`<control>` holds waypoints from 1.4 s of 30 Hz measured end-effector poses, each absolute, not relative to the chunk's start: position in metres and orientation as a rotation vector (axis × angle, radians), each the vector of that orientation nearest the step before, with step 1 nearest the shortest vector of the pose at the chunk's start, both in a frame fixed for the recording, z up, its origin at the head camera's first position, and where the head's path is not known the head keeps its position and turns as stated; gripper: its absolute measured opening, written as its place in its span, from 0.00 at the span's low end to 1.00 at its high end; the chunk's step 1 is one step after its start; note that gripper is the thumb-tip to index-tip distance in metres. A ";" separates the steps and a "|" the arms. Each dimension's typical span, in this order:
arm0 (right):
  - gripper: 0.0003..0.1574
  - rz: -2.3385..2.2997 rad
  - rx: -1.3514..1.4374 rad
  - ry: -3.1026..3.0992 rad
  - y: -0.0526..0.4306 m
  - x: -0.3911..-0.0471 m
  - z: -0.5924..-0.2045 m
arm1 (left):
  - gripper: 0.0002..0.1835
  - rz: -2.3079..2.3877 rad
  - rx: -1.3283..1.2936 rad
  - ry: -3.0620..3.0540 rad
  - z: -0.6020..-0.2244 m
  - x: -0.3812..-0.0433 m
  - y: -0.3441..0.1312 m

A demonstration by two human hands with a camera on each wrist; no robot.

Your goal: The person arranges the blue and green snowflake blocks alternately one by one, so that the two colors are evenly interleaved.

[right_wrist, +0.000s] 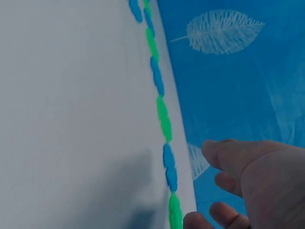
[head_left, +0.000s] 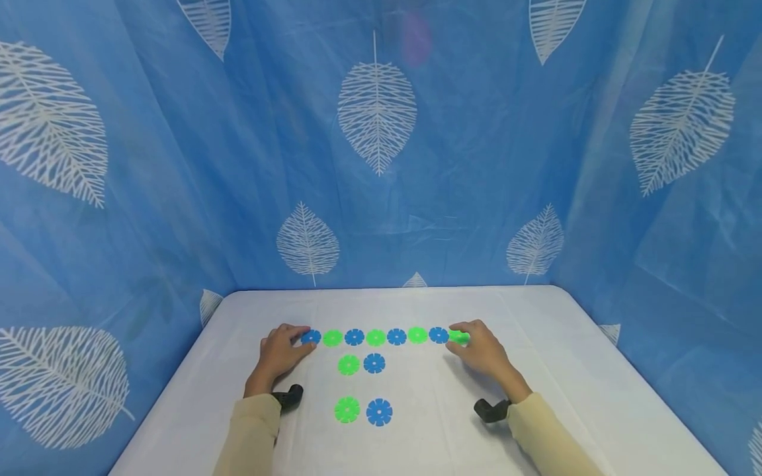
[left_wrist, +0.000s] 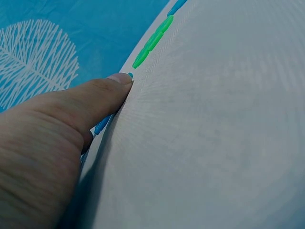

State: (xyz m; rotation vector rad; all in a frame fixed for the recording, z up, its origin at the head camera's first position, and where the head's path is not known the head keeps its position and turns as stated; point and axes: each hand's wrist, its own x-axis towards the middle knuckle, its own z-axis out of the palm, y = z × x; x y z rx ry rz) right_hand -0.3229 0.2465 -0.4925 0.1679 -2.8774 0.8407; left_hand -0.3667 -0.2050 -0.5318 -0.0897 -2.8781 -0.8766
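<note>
Notched plastic discs lie flat in a straight row of alternating blue and green. At the row's left end, my left hand (head_left: 282, 352) holds a blue disc (head_left: 311, 337) between thumb and fingers, the thumb (left_wrist: 116, 86) at its near edge. Over the right end hovers my right hand (head_left: 485, 350), thumb and fingers spread around a green disc (head_left: 460, 336). In the right wrist view the fingers (right_wrist: 224, 150) stand raised beside that end green disc (right_wrist: 175, 210). Next to it in the row is another blue disc (head_left: 439, 335).
Nearer me lie two pairs: a green disc (head_left: 348, 365) with a blue disc (head_left: 374, 363), and a green disc (head_left: 347, 410) with a blue disc (head_left: 379, 412). White cloth covers the table (head_left: 440, 436). A blue leaf-patterned curtain (head_left: 464, 185) hangs behind and at both sides.
</note>
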 end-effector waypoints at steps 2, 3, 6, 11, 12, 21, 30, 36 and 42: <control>0.30 0.874 0.166 -2.879 0.242 -0.321 -0.490 | 0.29 -0.876 -0.086 -2.884 -0.532 -0.367 -0.205; 0.30 0.893 0.159 -2.878 0.240 -0.320 -0.490 | 0.29 -0.870 -0.090 -2.886 -0.533 -0.367 -0.205; 0.30 0.953 0.178 -2.858 0.234 -0.316 -0.487 | 0.30 -0.868 -0.083 -2.896 -0.533 -0.368 -0.205; 0.29 1.051 0.225 -2.817 0.222 -0.310 -0.484 | 0.30 -0.853 -0.092 -2.893 -0.533 -0.370 -0.206; 0.29 1.068 0.233 -2.811 0.219 -0.309 -0.484 | 0.30 -0.848 -0.094 -2.894 -0.533 -0.371 -0.207; 0.28 1.261 0.332 -2.719 0.199 -0.302 -0.485 | 0.30 -0.848 -0.089 -2.894 -0.529 -0.368 -0.209; 0.28 1.395 0.360 -2.679 0.187 -0.294 -0.480 | 0.30 -0.858 -0.114 -2.883 -0.526 -0.367 -0.203; 0.27 1.426 0.413 -2.669 0.177 -0.292 -0.480 | 0.29 -0.839 -0.116 -2.885 -0.527 -0.367 -0.204; 0.26 1.439 0.467 -2.651 0.169 -0.288 -0.477 | 0.29 -0.847 -0.108 -2.885 -0.527 -0.365 -0.205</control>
